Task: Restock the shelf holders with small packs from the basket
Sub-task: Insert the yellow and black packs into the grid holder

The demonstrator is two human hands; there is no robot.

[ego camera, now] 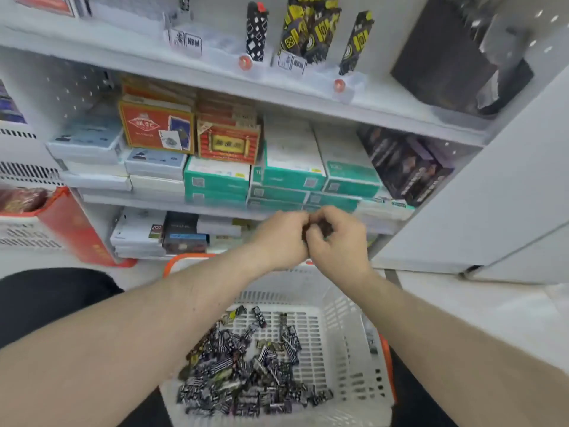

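Note:
A white slotted basket [345, 334] with orange handles sits below me, holding a heap of several small black-and-white patterned packs [243, 368]. Above it, my left hand [281, 238] and my right hand [335, 241] meet, fingers curled around a few dark small packs [320, 228] held between them; the packs are mostly hidden by the fingers. On the top shelf, clear holders [255, 61] carry upright packs: one black-and-white pack [256, 32] on the left and several yellow-and-black ones [311, 29] to its right.
The middle shelf [215, 208] is stacked with teal, white, red and dark purple boxes. A lower shelf holds more flat boxes. A red box [77, 229] stands at the left, and a white cabinet side [492, 195] closes in on the right.

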